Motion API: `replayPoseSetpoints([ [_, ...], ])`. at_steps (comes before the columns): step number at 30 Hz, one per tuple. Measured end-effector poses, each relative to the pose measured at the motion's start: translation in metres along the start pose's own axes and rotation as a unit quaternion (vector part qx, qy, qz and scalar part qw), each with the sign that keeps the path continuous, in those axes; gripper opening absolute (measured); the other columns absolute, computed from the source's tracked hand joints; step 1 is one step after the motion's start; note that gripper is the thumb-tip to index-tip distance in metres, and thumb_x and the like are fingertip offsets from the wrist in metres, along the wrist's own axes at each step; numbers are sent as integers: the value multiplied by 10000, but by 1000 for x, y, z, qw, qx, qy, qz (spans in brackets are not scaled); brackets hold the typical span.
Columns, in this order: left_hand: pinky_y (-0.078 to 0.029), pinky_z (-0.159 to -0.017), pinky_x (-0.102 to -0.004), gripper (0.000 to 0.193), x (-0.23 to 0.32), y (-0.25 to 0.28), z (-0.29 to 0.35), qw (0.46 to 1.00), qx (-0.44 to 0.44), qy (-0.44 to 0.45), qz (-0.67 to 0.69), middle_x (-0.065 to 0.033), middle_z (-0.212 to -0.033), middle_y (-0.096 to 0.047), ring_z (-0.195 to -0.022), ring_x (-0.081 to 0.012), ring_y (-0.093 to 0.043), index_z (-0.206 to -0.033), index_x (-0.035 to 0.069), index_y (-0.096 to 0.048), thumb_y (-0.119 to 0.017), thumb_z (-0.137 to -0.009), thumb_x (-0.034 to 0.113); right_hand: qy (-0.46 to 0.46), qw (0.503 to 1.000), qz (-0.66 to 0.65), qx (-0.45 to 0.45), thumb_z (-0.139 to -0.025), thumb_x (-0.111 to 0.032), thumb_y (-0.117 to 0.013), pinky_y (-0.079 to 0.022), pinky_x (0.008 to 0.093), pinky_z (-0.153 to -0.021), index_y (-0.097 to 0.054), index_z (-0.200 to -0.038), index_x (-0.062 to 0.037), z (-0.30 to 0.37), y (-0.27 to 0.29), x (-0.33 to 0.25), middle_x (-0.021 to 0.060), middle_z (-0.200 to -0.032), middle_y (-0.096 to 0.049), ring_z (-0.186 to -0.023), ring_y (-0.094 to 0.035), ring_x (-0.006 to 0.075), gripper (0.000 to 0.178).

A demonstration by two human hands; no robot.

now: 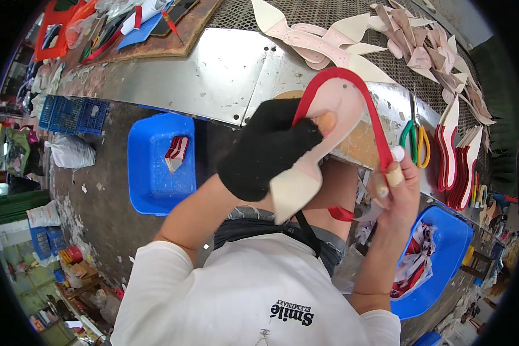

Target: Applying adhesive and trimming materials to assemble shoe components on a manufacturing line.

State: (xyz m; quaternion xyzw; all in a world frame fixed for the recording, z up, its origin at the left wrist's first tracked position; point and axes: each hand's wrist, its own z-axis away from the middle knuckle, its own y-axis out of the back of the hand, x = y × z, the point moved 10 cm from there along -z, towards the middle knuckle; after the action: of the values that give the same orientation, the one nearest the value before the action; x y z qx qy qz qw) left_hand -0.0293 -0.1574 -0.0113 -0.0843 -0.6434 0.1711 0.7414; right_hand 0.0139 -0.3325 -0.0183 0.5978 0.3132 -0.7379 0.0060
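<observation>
The right hand (401, 190), its fingers partly wrapped in pale tape, pinches a red strip (379, 130); a loose tail of it hangs below the hand. The left hand (268, 150), in a black knit glove with a bare thumb tip, grasps a pale pink cutout (347, 106) by its middle, thumb on top. The cutout is above the lap, at the table's near edge. Its long axis slants: the rounded end points away from the person and slightly right, the cream, pointed end back toward the lap and left. It looks flat and flexible, smooth-faced, with the strip bordering its rounded end and stretching off to the right hand. The glove covers part of its left edge.

Beside the legs are two blue plastic tubs: the left tub (147, 193) holds small red-and-white pieces, the right tub (448, 259) crumpled red and whitish scraps. On the scuffed metal table (173, 75), scissors (413, 128) with green and yellow handles lie near the right hand, beside stacked red-edged pieces (467, 164). Farther off, loose cream and pink pieces (323, 43) cover part of the dark mesh (230, 14), left of a jumbled pile (424, 49).
</observation>
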Motion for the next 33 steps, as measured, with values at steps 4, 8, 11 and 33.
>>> replayPoseSetpoints([
  [4,-505,-692,-272,310,-4,-6,-1,994,83,-60,39,-62,-908,-656,-805,-124,-626,-1094,0,-612,-607,-910,250,74,977,169,104,-834,-34,-656,-331,151,-476,-628,-905,-14,5,-10,-5,-7,-637,-544,-543,-478,12,79],
  [8,-371,-582,-208,281,-4,-9,-1,977,164,-109,79,48,-751,-539,-676,-33,-437,-973,28,-618,-618,-909,302,108,956,246,114,-791,1,-695,-400,182,-537,-638,-874,36,6,-27,-19,-22,-727,-531,-604,-505,35,107],
  [11,-367,-564,-212,275,-3,-8,1,966,203,-134,93,50,-728,-538,-651,-41,-438,-952,30,-622,-613,-912,302,120,939,303,114,-755,2,-720,-386,193,-528,-643,-849,38,3,-28,-23,-3,-731,-503,-618,-500,43,127],
  [33,-463,-882,-297,379,-35,-22,-29,993,-104,-37,-31,-74,-1135,-608,-993,-122,-563,-1199,-8,-562,-565,-928,257,119,922,356,-90,-721,-13,-646,-382,209,-562,-618,-914,36,-33,-36,-12,42,-817,-533,-634,-482,65,201],
])
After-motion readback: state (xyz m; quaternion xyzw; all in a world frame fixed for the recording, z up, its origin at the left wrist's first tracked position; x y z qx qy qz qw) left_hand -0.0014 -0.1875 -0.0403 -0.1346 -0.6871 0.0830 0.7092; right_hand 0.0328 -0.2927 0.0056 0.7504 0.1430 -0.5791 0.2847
